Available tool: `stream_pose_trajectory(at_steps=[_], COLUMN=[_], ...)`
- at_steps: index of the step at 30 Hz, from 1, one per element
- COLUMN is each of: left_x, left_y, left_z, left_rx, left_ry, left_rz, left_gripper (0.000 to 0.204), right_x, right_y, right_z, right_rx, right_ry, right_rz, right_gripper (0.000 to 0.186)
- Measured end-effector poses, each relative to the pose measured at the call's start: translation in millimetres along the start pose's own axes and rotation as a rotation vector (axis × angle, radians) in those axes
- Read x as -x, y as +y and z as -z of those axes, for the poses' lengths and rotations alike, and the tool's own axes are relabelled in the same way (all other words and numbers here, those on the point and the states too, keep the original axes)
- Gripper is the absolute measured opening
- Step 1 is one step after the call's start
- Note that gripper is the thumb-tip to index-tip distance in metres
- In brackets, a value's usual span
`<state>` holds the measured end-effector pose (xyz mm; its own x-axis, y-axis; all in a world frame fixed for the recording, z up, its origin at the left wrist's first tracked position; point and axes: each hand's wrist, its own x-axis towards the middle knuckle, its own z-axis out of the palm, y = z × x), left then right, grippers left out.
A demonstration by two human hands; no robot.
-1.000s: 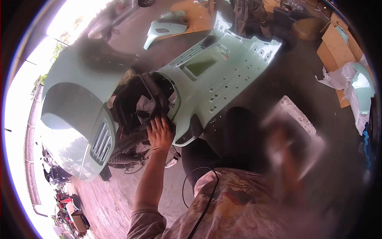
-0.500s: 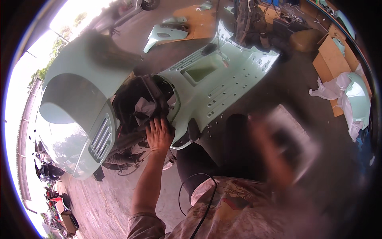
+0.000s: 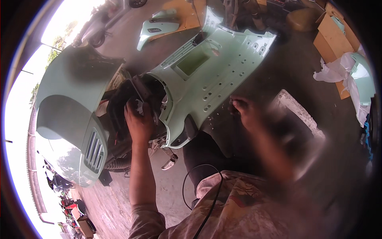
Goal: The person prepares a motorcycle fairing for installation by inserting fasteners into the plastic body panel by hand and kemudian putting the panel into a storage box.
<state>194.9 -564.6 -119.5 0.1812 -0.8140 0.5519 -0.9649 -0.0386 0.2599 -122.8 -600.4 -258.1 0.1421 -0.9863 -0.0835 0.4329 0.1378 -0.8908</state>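
Note:
The mint-green scooter body has a floorboard panel [image 3: 215, 75] with rows of holes and a rectangular opening. At its left end is a dark cavity with a black frame part [image 3: 141, 89] and a white, paper-like piece [image 3: 140, 106]. My left hand [image 3: 138, 121] reaches into this cavity, fingers curled around the white piece's area; their tips are partly hidden, and I cannot make out their hold. Just off the panel's near right edge, my right hand [image 3: 244, 109] is closed in a pinch. Whatever sits between its fingertips is small and dark. Its forearm is blurred.
A slatted green rear cover [image 3: 67, 119] stands left of the cavity. Right of my right hand lies a pale slab [image 3: 304, 113] on the floor. Further right are an open cardboard box [image 3: 336, 40] and a wrapped green panel [image 3: 361, 81]. Another green part [image 3: 159, 28] lies at the back.
My left hand has moved from the cavity's near edge deeper into it, by the white piece. My right hand has moved up and left toward the panel edge. The view has shifted slightly.

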Motion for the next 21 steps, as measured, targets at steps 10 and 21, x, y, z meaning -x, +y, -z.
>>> stream_pose_trajectory(at_steps=[10,21], left_x=[-86,-96], left_y=[-49,-46], left_z=[-39,-60], left_rx=[0.909,0.681], left_ry=[-0.206,-0.266], left_rz=[0.948,0.934], left_gripper=[0.039,0.058], right_x=[-43,-118], right_y=[11,42], right_z=[-85,-242], right_rx=[-0.018,0.115], right_ry=[-0.240,-0.056], right_rz=[-0.057,-0.021], right_gripper=[0.018,0.024])
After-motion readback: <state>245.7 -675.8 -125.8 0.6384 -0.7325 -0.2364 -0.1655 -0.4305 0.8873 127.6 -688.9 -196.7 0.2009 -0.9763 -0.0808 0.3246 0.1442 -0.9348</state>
